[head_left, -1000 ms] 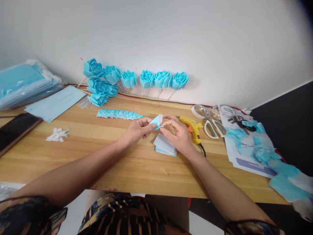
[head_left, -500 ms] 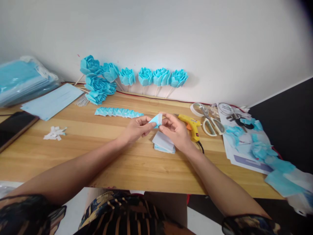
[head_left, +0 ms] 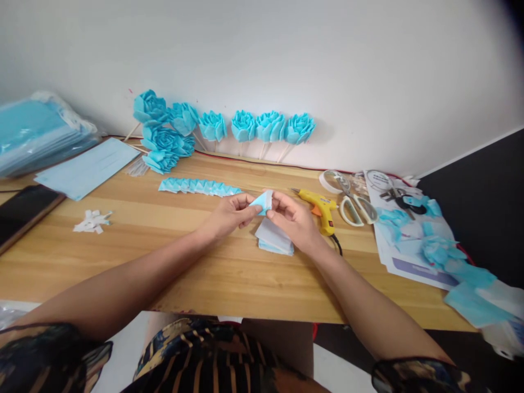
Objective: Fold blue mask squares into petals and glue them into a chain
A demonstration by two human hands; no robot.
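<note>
Between my hands is a small folded piece of light blue and white fabric (head_left: 264, 204), roughly triangular, held above the table. My left hand (head_left: 229, 215) pinches its left corner between thumb and fingers. At its right edge, my right hand (head_left: 292, 218) grips it with thumb and fingertips. Below my right hand lies a stack of white and blue fabric squares (head_left: 275, 239), partly covered by that hand. Just beyond my left hand, a row of folded blue petals (head_left: 198, 186) lies overlapped. A yellow glue gun (head_left: 321, 209) rests to the right.
Several blue fabric flowers (head_left: 270, 126) on sticks lean along the wall. Scissors (head_left: 357, 210) and a tape roll (head_left: 332, 181) lie right, near papers with blue scraps (head_left: 442, 251). On the left are white strips (head_left: 93, 221), a phone (head_left: 28, 210), a blue sheet (head_left: 88, 168) and bagged masks (head_left: 41, 134).
Both hands keep hold of the folded fabric piece in nearly the same place. The view has shifted very slightly; nothing else has visibly moved.
</note>
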